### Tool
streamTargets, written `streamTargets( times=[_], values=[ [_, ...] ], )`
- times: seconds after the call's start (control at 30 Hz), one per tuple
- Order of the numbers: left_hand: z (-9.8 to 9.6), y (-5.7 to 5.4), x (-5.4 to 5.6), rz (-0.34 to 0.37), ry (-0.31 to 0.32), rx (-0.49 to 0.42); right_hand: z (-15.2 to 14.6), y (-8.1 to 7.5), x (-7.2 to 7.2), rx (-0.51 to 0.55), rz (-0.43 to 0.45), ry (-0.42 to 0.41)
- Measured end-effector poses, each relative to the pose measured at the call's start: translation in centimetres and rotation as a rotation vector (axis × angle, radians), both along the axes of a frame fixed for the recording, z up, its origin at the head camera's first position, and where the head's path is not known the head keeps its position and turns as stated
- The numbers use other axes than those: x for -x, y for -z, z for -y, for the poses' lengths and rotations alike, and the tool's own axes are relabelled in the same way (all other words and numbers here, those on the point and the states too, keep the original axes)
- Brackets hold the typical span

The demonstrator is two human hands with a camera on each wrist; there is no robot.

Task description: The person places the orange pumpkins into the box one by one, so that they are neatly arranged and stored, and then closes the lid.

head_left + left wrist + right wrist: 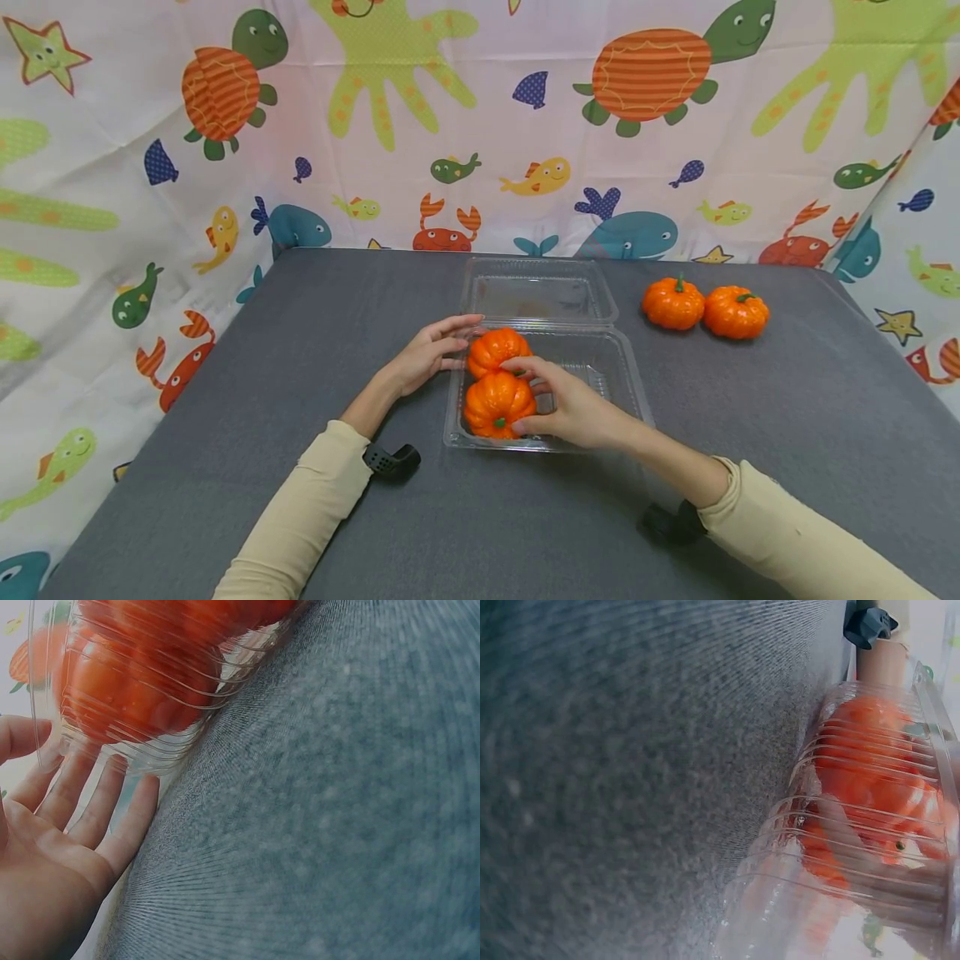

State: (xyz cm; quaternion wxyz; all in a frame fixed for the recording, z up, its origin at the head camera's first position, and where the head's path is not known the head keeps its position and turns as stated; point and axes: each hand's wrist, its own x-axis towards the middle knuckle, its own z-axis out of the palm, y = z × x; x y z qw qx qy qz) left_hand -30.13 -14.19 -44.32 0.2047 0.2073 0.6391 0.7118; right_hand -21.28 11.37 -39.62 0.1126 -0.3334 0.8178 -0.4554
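Two shiny orange toy pumpkins sit one behind the other along the left side of an open clear plastic clamshell container (630,367). My right hand (573,408) reaches in over the front pumpkin (495,404), index finger at its back and thumb at its front right. The index fingertip also lies against the back pumpkin (495,348). In the right wrist view this hand appears only through the ribbed plastic. My left hand (67,832) is at the container's left wall, fingers extended against the outside and thumb near the rim.
The container's hinged lid (536,292) lies open toward the back. Two more orange pumpkins, a left one (672,304) and a right one (737,313), stand side by side on the grey table (750,400). A printed curtain (495,117) hangs around the table's back and sides.
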Motion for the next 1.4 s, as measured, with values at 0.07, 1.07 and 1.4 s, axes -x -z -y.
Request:
streamTargets(
  times=[0.07, 1.07, 1.4],
  values=[
    [0.1, 0.0, 0.0, -0.002, 0.001, -0.002, -0.1, -0.1, 0.0, -0.001, 0.023, 0.004],
    [0.1, -0.1, 0.0, 0.004, -0.004, 0.003, -5.2, -4.2, 1.2, 0.263, 0.454, 0.186],
    [0.0, -0.1, -0.1, 0.007, -0.015, 0.004, -7.1, -4.8, 2.1, 0.377, 0.559, 0.223]
  ],
)
